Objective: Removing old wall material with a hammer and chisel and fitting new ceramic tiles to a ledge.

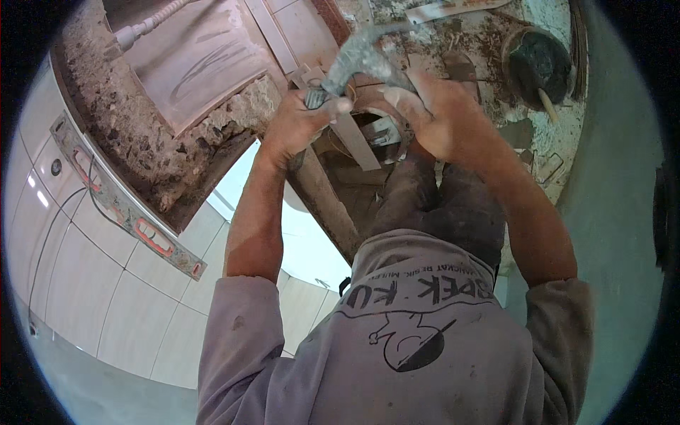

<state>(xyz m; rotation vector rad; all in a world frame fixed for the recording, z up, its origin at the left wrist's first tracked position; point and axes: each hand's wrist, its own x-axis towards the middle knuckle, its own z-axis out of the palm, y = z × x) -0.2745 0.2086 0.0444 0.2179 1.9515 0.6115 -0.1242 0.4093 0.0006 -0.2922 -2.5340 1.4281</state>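
Observation:
A grey, dust-caked curved piece [365, 58] lies between my hands; I cannot tell its kind. My left hand [296, 122] is closed around a dark ribbed part [316, 99] at its left end, thumb pointing right. At its right end is my right hand [440, 117], thumb pointing left, its other fingers mostly hidden on the far side. Below my left thumb, a narrow pale strip [358, 145] slants down toward my knees. Just right of the strip is a round rim [397, 113] with a whitish, smeared object [382, 132] inside.
A spirit level [127, 198] rests against pale wall tiles [134, 297] at left. Rough broken concrete [170, 149] edges an opening beside a beam [322, 198]. At far right stands a dark bucket [540, 67] with a wooden handle [547, 106]. A corrugated hose [156, 21] hangs at far left.

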